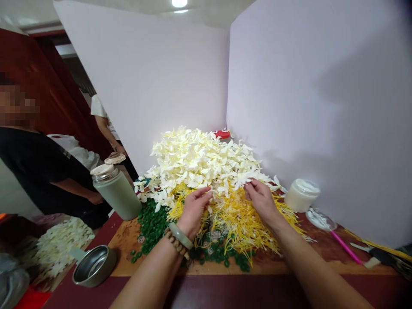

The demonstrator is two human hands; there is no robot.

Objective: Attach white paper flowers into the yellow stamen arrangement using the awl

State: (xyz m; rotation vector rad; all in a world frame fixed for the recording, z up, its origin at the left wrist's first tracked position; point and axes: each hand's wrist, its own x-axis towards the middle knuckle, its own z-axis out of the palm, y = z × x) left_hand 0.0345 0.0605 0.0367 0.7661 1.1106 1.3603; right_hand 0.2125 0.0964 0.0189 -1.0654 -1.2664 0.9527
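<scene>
A big heap of cream-white artificial flower petals (201,159) lies at the back of the wooden board (125,240). In front of it spreads a pile of yellow stamens (240,223), and green calyx pieces (152,225) lie at the left and front. My left hand (193,210), with a jade bangle and a bead bracelet on the wrist, pinches at the petals on the heap's front edge. My right hand (260,199) has its fingertips on a white petal (249,180) at that same edge.
A green thermos (117,193) and a steel cup (93,266) stand at the left. A white jar (301,195), its lid with a pink brush (346,248), and scissors (375,253) sit at the right. White partition boards (289,107) stand behind. People stand at the left beside another petal pile (61,244).
</scene>
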